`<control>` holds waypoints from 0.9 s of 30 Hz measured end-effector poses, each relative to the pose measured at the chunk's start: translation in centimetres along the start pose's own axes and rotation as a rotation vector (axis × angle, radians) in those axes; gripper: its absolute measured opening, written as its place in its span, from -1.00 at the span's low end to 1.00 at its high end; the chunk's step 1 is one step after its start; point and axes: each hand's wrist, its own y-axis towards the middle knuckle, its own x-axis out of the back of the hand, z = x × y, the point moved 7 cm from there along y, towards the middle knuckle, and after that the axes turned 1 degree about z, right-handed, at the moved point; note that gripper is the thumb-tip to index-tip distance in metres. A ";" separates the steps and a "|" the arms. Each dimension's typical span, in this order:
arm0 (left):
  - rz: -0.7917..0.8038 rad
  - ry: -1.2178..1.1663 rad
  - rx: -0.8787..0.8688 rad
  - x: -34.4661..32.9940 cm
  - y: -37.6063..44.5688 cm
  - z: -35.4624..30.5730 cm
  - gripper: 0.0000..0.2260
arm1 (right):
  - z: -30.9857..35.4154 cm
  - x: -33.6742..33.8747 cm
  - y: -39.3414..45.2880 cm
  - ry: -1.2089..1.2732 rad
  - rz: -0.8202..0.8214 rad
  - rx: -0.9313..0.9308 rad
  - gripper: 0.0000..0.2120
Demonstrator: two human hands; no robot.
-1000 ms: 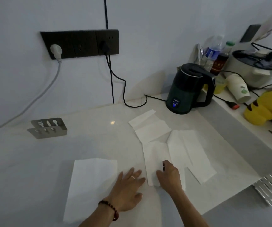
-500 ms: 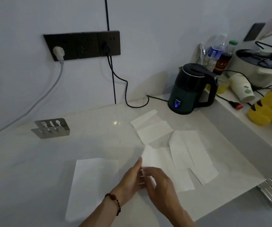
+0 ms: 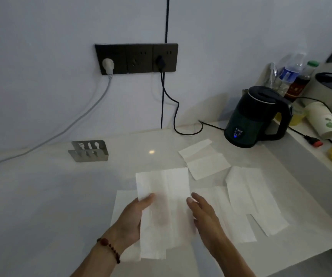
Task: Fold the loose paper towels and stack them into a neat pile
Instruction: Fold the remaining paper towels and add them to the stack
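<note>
White creased paper towel (image 3: 164, 198) held up, well in front of dark green kettle (image 3: 251, 120) | L hand (image 3: 133, 218) pinches left edge | R hand (image 3: 205, 216) pinches right edge | other loose white towels (image 3: 247, 194) nearer kettle

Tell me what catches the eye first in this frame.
A white paper towel held up at centre, the left hand gripping its left edge and the right hand at its right edge. More loose towels lie to the right on the counter, with a dark kettle behind them.
</note>
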 end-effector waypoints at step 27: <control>-0.498 1.084 -0.341 17.0 -0.6 -5.9 -0.79 | -2.2 -12.6 0.7 -0.660 -0.186 0.018 -0.78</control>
